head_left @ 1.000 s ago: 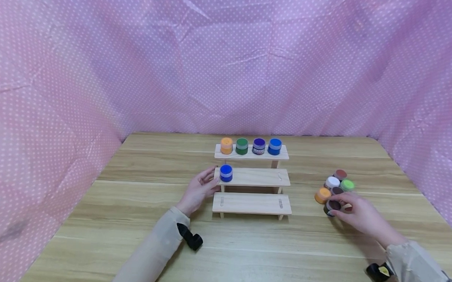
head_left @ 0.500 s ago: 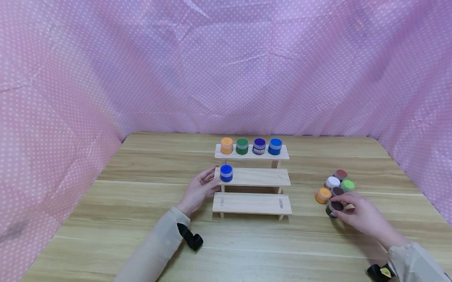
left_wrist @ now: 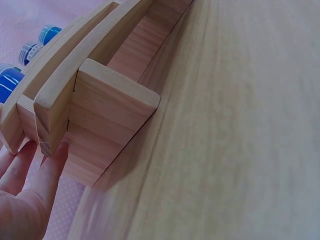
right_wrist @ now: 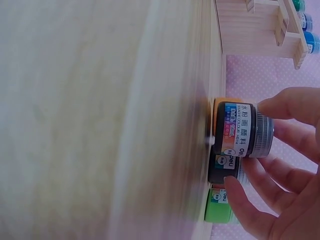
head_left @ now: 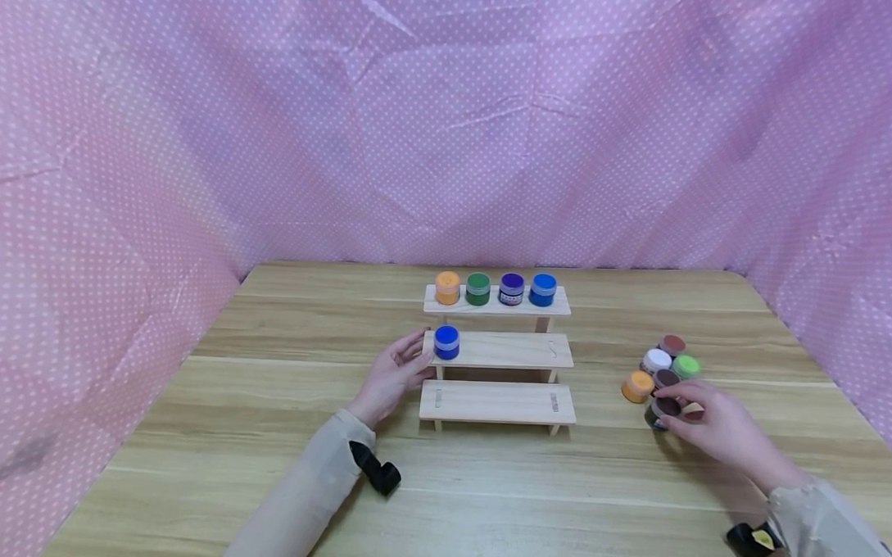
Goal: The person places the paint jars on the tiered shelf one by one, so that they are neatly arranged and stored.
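Dark jar [head_left: 663,411]: at near edge of jar cluster [head_left: 656,362], just beside orange jar [head_left: 637,388], pinched by right hand [head_left: 723,427]
Left hand [head_left: 388,378]: touching left edge of wooden rack [head_left: 496,402] with extended fingers
Tabletop [head_left: 600,399]: broad stretch between rack and cluster

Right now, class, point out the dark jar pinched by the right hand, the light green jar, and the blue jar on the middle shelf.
Dark jar [right_wrist: 241,129]: right wrist view, on its label.
Light green jar [head_left: 686,366]: head view, on its lid.
Blue jar [head_left: 447,337]: head view, on its lid.
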Demonstrator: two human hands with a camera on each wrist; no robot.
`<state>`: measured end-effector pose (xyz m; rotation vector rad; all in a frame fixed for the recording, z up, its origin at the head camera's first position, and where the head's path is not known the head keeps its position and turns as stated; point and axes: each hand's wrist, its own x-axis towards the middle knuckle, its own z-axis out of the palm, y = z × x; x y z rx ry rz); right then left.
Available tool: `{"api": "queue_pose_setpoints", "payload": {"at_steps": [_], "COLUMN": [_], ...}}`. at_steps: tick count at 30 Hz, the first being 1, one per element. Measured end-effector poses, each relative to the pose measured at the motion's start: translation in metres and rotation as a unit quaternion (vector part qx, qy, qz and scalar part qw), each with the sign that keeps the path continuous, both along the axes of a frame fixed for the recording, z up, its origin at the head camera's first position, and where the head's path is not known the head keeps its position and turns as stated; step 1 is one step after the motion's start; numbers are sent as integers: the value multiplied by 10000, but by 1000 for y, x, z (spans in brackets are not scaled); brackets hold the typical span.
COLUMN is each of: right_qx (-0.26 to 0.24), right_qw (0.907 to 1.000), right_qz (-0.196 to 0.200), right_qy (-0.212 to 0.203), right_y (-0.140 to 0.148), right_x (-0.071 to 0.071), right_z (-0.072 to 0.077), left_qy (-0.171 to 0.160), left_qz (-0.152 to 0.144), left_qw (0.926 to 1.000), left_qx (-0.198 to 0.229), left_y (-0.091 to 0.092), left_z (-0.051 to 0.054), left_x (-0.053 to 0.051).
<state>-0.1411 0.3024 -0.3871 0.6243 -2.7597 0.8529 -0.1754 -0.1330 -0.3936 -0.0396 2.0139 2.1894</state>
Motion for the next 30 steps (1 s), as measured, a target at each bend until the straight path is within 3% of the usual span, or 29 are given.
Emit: {"api": "queue_pose_setpoints", "payload": {"at_steps": [15, 30], "right_qx": [28, -98], "right_qw": [9999, 9974], "right_qz": [-44, 38], "right_qy": [127, 706], "right_y": [5, 2], "right_x": [-4, -7], "right_z": [12, 30], "left_qy": [-16, -45], "left_qz": [-14, 60], "left_qw": [10000, 9999], "left_qx": [-34, -92], "left_y": [0, 1], "left_z": [0, 0], "left_x": [0, 0]}}
